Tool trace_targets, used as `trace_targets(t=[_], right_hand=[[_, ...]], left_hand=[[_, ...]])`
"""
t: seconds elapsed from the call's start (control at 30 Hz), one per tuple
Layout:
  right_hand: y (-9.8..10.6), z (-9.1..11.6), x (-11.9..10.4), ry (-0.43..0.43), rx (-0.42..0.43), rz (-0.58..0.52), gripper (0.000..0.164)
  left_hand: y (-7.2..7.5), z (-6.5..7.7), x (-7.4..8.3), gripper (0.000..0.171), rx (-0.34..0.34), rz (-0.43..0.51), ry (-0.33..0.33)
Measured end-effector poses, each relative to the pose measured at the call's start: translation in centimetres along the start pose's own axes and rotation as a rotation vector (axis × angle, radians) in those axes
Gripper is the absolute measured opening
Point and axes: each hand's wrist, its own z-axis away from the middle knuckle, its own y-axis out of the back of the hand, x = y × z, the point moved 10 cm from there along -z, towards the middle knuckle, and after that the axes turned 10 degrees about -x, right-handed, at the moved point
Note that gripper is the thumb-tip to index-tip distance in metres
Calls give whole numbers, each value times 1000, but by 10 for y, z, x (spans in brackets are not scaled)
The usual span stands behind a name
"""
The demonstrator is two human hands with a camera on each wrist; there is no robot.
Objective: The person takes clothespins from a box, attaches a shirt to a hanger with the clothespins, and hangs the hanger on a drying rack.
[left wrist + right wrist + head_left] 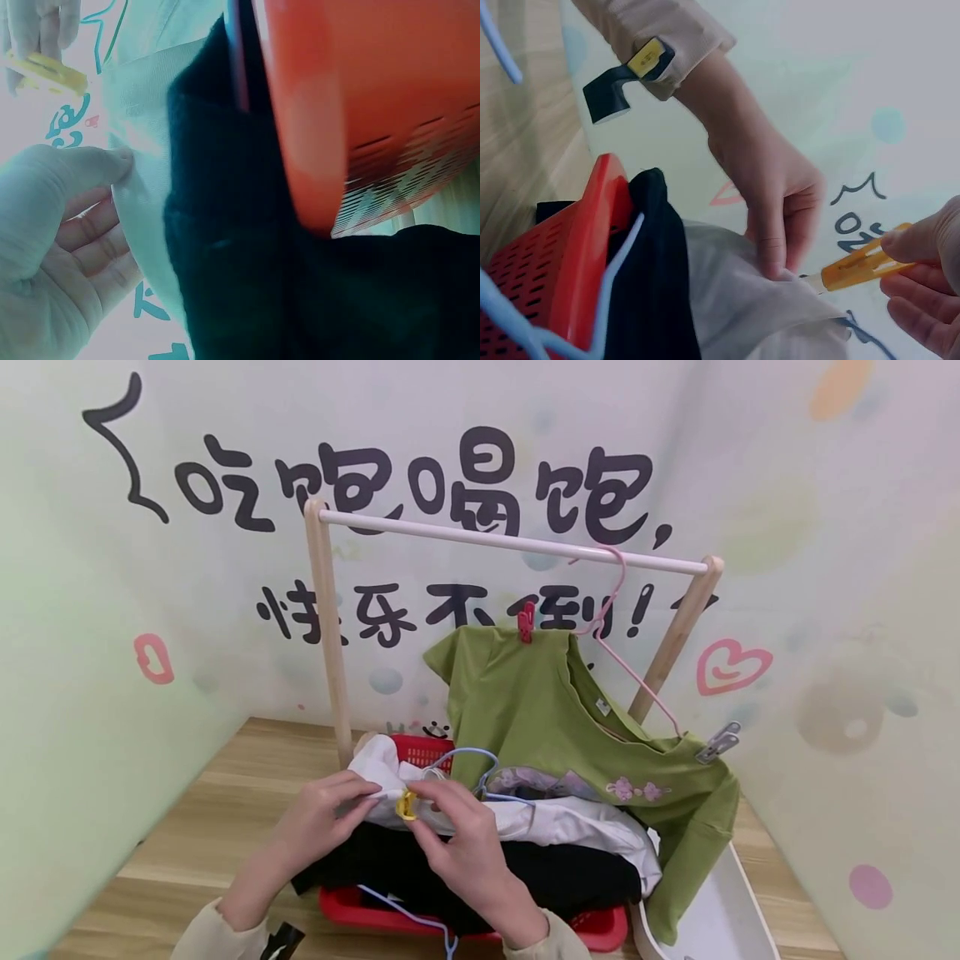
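My left hand (322,818) pinches the edge of a white garment (379,762) between thumb and fingers. A yellow clothespin (406,805) is held between the thumb and fingers of my right hand (467,847), close beside that edge. In the right wrist view the clothespin (862,264) points its tip at the white cloth (735,281), near the left thumb; whether it bites the cloth I cannot tell. A blue hanger (491,767) lies at the white garment, partly hidden by it. Black cloth (555,868) lies in front of the white garment.
A green shirt (510,710) hangs by a pink hanger (621,578) from the rack's white bar (450,532), with a red clothespin (526,623) and a grey one (718,743). Beneath the clothes are a red basket (341,906) and a white tray (738,902). Another blue hanger (408,914) lies in front.
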Motion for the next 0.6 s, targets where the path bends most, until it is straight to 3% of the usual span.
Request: trace_targets(t=[0.17,0.3,0.43,0.53,0.6], right_hand=[[-11,-7,1,18,-8,37,35],[-14,-13,-5,97,23,107,36],[-14,-17,-10,132,39,153,33],[-15,-19,-11,135,34,170,31],[-16,-20,-12,142,32,188,30]], left_hand=[[2,1,2,27,14,5,-26],[2,1,4,8,27,20,-52],[1,1,4,6,20,32,-60],[1,1,5,19,17,31,-62],[2,0,6,9,18,28,-69]])
